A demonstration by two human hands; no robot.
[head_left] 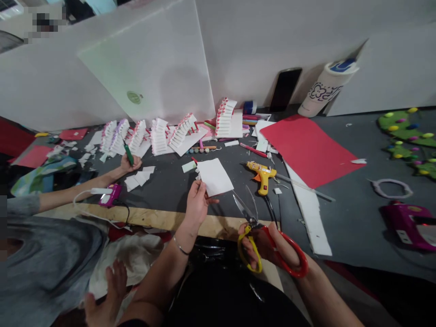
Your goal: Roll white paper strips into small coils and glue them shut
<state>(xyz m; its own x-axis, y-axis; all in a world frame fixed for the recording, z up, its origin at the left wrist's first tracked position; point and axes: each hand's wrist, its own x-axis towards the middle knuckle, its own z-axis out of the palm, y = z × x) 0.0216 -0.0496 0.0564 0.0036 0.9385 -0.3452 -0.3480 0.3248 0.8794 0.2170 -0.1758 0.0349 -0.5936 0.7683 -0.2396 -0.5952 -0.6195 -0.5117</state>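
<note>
My left hand [197, 202] pinches the near edge of a white rectangular card [215, 177] and holds it over the dark table. My right hand [267, 247] grips scissors [262, 236] with one yellow and one red handle loop; the blades are spread apart and point up toward the card. A yellow hot glue gun [261, 175] lies just right of the card.
A person on the left in grey reaches across with a green marker [128, 154]; their other hand [109, 290] rests low. Rows of folded white paper pieces [160, 134], a red sheet [308, 147], a white foam strip [309, 213], a purple glue gun [407, 222] and green felt shapes [407, 131] lie about.
</note>
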